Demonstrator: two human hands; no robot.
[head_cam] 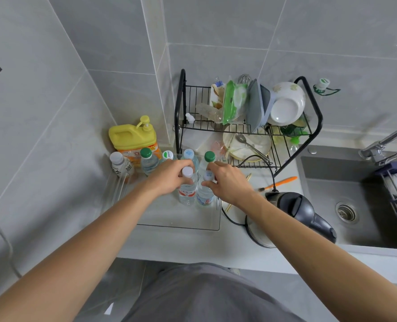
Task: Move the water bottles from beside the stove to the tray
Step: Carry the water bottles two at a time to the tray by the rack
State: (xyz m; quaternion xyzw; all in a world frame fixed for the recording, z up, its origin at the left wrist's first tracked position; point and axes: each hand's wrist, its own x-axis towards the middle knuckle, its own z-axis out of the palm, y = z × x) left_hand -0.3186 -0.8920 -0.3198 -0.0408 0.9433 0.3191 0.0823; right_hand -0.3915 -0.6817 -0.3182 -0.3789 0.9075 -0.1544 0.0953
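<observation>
Two bottles (188,191) upright in tray (179,225), necks between fingers (210,167).

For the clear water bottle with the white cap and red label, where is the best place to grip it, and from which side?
Grip the clear water bottle with the white cap and red label at its neck just under the cap, from above. It stands upright in the clear plastic tray, crowded by neighbouring bottles, so its sides are blocked. The left hand already holds it there.

Two clear water bottles stand upright side by side in the see-through tray (179,225). The left bottle (187,192) has a white cap and a red label. The right bottle (205,194) has a pale cap and touches it.
</observation>
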